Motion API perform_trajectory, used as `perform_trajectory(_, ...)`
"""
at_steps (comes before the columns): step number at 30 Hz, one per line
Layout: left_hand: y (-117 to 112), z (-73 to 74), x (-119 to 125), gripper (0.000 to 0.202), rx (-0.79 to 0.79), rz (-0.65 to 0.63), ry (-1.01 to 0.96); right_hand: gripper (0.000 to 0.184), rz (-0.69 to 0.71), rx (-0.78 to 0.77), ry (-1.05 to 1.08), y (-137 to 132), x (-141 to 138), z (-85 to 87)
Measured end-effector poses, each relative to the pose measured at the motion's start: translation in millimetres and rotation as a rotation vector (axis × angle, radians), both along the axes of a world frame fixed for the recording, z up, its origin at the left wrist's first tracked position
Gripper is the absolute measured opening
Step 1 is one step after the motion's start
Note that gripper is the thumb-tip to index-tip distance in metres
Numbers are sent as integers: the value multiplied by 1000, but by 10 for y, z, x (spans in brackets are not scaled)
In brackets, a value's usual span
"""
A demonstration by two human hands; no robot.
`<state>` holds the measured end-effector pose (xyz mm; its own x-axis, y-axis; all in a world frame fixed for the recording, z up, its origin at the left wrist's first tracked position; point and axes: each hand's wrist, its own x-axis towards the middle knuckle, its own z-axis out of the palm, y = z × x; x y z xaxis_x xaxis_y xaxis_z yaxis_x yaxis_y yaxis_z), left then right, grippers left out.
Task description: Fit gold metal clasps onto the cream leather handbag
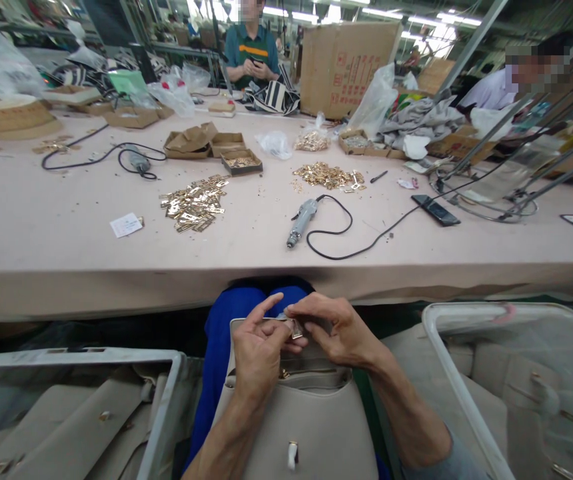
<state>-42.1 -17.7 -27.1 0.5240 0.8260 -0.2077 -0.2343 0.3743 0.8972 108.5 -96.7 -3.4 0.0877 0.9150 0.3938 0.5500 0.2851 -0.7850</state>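
A beige handbag (311,413) rests on my lap, its top opening towards the table. Over its upper flap, my left hand (261,343) pinches a small gold metal fitting (297,329) between thumb and fingers, with the index finger stretched out. From the other side my right hand (339,330) curls its fingers around the same fitting, fingertips at the flap's edge. The exact contact of the fingertips is partly hidden. Lower on the bag's front is a turn clasp (293,455) with white wrapping on it. Inside the opening a zip shows.
Bins with beige bags stand at my left (176,380) and right (459,380). On the table (246,247) lie an electric screwdriver (302,223) with its cable, gold plate piles (193,205), small gold parts (327,175), and a phone (435,210). Two people are beyond.
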Motion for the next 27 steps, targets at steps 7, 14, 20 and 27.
perform_trajectory(7,4,47,40,40,-93,-15,-71,31,-3,141,-65,5,7,-159)
perform_trajectory(14,-67,-44,-9,29,279,13,-14,15,-113,139,28,34,-39,-169)
perform_trajectory(20,-48,21,-20,13,645,49,180,19,-109,92,-6,6,-62,-126)
perform_trajectory(27,-20,195,-18,17,838,-36,312,26,-155,83,-63,-28,-127,-70)
